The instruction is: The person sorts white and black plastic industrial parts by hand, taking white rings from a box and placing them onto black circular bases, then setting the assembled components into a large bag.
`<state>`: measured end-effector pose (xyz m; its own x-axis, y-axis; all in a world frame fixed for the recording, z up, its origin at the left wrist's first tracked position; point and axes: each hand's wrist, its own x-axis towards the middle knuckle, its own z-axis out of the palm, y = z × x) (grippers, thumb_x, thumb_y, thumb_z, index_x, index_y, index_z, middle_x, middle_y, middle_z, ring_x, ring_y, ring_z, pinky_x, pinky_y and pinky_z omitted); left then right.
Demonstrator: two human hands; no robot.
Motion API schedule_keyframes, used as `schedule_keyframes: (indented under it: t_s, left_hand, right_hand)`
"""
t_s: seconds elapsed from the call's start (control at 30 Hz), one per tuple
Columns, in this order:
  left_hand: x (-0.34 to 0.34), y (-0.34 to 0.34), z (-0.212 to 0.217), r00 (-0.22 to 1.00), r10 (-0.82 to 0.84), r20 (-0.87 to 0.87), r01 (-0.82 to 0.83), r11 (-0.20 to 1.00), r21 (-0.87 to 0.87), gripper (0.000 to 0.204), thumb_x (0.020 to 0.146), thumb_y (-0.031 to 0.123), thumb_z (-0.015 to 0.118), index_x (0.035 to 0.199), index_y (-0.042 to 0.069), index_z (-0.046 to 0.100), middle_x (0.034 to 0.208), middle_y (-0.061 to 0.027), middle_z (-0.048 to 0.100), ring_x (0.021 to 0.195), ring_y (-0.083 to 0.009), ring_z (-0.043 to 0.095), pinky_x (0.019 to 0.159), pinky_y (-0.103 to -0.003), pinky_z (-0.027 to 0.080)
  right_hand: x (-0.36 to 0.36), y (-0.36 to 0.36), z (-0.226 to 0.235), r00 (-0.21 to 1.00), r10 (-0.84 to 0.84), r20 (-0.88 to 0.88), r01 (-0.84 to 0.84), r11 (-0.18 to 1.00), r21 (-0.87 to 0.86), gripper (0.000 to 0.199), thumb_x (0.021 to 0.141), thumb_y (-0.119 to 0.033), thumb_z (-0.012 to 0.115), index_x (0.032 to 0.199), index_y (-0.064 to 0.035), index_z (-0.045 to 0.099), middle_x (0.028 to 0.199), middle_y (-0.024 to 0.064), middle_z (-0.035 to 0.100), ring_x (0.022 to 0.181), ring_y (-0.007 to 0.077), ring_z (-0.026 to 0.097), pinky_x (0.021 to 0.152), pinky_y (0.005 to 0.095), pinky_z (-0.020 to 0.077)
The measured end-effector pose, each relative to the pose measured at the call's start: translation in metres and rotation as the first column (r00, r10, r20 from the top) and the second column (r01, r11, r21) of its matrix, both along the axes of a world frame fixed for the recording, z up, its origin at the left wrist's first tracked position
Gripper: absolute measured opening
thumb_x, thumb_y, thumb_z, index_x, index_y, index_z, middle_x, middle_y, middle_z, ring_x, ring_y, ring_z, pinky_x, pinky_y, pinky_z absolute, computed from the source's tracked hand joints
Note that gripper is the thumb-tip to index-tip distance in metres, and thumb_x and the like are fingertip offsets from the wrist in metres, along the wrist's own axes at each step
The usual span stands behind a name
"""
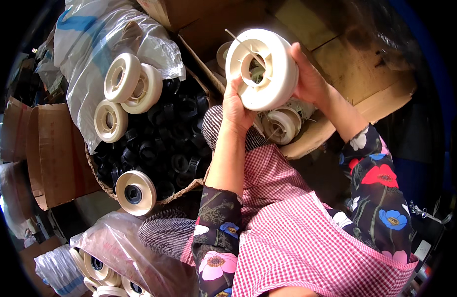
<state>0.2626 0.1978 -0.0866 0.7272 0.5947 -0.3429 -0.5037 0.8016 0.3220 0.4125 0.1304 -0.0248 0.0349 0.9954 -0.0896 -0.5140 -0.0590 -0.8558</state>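
Cluttered cardboard boxes (pixel 55 153) around me. Cream plastic spool (pixel 260 67) raised above open box, left hand (pixel 237 106) and right hand (pixel 307 79) both clasped on rim. I'd keep grip even, hub facing me.

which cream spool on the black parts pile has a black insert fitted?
The lone cream spool at the pile's near edge: its hub holds a black insert. The other three are all cream.

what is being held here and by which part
A cream plastic spool, held up in both hands. The left hand grips its lower left rim; the right hand cups its right edge.
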Motion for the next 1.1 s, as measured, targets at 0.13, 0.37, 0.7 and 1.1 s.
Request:
schedule_keyframes:
  t_s: [0.13, 0.37, 0.7, 1.1]
  left_hand:
    - [-0.006, -0.006, -0.003, 1.0, 0.003, 0.007, -0.004, 1.0, 0.009, 0.041, 0.094, 0.03, 0.048, 0.126, 0.004, 0.048, 0.119, -0.0116, 0.06, 0.109, -0.0237, 0.058, 0.095, -0.039, 0.048]
    - [-0.086, 0.035, 0.041, 0.91, 0.288, -0.299, -0.125, 0.877, 0.464, 0.042, 0.09, 0.025, 0.056, 0.123, -0.002, 0.051, 0.113, -0.0121, 0.061, 0.099, -0.0224, 0.061, 0.089, -0.037, 0.051]
    - [-0.205, 0.096, 0.007, -0.154, 0.81, -0.566, 0.541, 0.548, 0.638, 0.078, 0.078, 0.036, 0.073, 0.137, -0.001, 0.038, 0.13, -0.0277, 0.045, 0.122, -0.0384, 0.046, 0.103, -0.041, 0.036]
    - [0.003, -0.024, -0.03, 0.695, 0.052, -0.717, 0.338, 0.857, 0.39, 0.065, 0.087, 0.039, 0.065, 0.131, -0.002, 0.043, 0.115, -0.0141, 0.055, 0.108, -0.0229, 0.053, 0.091, -0.039, 0.045]
  right_hand:
    - [0.011, -0.002, 0.005, 0.98, 0.199, 0.02, -0.194, 0.97, -0.143, 0.078, 0.08, -0.069, 0.055, 0.119, -0.0013, 0.056, 0.099, 0.0074, 0.066, 0.086, 0.014, 0.065, 0.067, 0.0273, 0.056]
    - [0.1, -0.044, -0.01, 0.057, 0.28, 0.958, 0.409, 0.869, -0.278, 0.07, 0.071, -0.058, 0.072, 0.111, -0.0005, 0.062, 0.102, 0.0158, 0.066, 0.09, 0.0236, 0.064, 0.081, 0.0342, 0.0522]
    - [0.105, -0.06, -0.258, 0.124, 0.829, 0.545, 0.437, 0.448, -0.78, 0.058, 0.067, -0.034, 0.072, 0.115, -0.0017, 0.062, 0.12, 0.0175, 0.061, 0.111, 0.0292, 0.06, 0.092, 0.0375, 0.0485]
    - [0.079, -0.048, -0.21, -0.058, 0.461, 0.885, 0.486, 0.788, -0.378, 0.041, 0.067, -0.018, 0.066, 0.106, -0.0044, 0.063, 0.109, 0.0149, 0.064, 0.103, 0.0356, 0.058, 0.087, 0.0431, 0.0463]
